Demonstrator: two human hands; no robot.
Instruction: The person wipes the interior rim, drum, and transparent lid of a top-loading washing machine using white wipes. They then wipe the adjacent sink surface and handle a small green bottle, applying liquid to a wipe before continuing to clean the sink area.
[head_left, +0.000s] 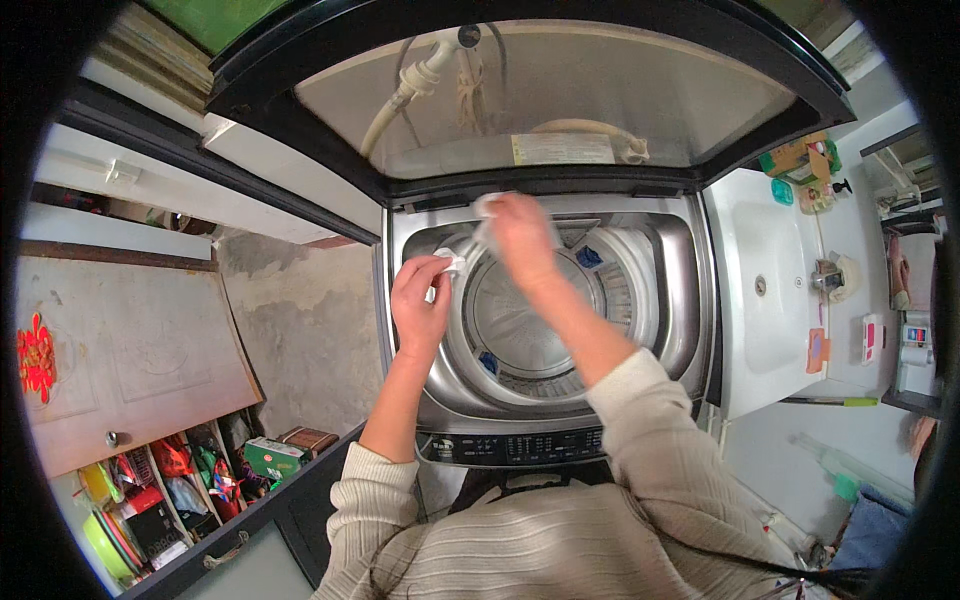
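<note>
A top-loading washing machine stands in front of me with its lid raised. Inside the rim shows a steel drum with two dark blue patches on its wall. My left hand pinches a small white tissue or cloth above the left side of the opening. Over the back rim, my right hand holds another white tissue or cloth close to the lid hinge; this hand is blurred. Part of the drum is hidden behind my right forearm.
To the right is a white sink with a faucet. Shelves of packages and a wooden door panel lie to the left. A dark-framed door with a handle stands at lower left. Through the lid glass shows a hose.
</note>
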